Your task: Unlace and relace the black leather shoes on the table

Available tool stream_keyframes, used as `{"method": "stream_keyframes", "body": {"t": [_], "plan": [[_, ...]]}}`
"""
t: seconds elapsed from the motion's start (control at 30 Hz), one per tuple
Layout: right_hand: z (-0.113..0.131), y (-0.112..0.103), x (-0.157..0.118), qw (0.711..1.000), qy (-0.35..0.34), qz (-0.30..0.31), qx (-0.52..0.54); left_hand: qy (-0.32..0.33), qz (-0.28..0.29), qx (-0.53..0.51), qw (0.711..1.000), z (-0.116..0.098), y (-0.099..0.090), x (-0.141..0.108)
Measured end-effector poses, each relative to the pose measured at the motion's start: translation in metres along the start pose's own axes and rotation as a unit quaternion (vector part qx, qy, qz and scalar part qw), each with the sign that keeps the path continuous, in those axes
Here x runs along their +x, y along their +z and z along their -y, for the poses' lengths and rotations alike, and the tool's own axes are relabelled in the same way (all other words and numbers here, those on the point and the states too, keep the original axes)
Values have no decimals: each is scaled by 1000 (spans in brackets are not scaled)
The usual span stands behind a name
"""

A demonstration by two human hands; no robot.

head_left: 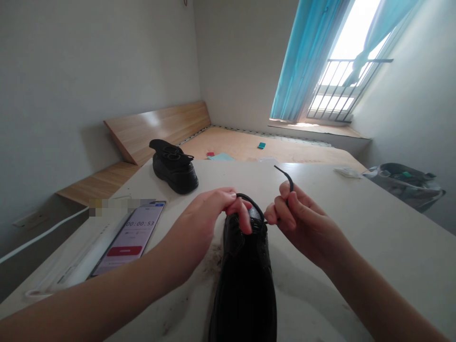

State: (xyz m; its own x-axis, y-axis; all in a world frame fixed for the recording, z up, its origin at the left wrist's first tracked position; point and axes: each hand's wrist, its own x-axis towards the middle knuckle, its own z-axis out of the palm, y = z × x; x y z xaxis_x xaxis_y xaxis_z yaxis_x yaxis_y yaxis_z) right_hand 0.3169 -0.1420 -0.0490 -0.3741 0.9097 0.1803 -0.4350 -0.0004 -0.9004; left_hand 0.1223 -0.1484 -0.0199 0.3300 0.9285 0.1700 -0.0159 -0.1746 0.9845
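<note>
A black leather shoe (245,285) lies on the white table (356,213) with its toe towards me and its laced part furthest away. My left hand (210,211) curls over the top of the shoe, its fingertips pinching a black shoelace (287,176) near the eyelets. That lace arcs across to my right hand (299,218), which pinches it between thumb and fingers. Its stiff tip sticks up past my right fingers. A second black shoe (174,170) stands farther back on the table, its own lace bunched on top.
A smartphone (128,237) showing a running timer lies on the table to the left, with a white cable (42,232) running off by the wall. A wooden bed frame (156,130) lies beyond the table. A grey bin (402,183) stands to the right.
</note>
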Motion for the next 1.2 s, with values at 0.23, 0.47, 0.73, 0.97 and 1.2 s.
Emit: {"method": "stream_keyframes", "body": {"t": [0.23,0.47,0.73,0.97,1.2], "plan": [[4,-13,2,977,55,15,-208,-72,-65,-22,995,14,-17,3],[2,-15,0,783,-48,-7,-620,63,-144,291,944,47,-20,-5],[7,-13,-1,829,-60,140,-539,173,55,459,870,45,-14,-15],[8,-21,0,879,118,161,-432,167,58,402,898,49,-14,-17],[-3,-18,2,899,134,143,-391,19,35,100,994,53,-21,-13]]}}
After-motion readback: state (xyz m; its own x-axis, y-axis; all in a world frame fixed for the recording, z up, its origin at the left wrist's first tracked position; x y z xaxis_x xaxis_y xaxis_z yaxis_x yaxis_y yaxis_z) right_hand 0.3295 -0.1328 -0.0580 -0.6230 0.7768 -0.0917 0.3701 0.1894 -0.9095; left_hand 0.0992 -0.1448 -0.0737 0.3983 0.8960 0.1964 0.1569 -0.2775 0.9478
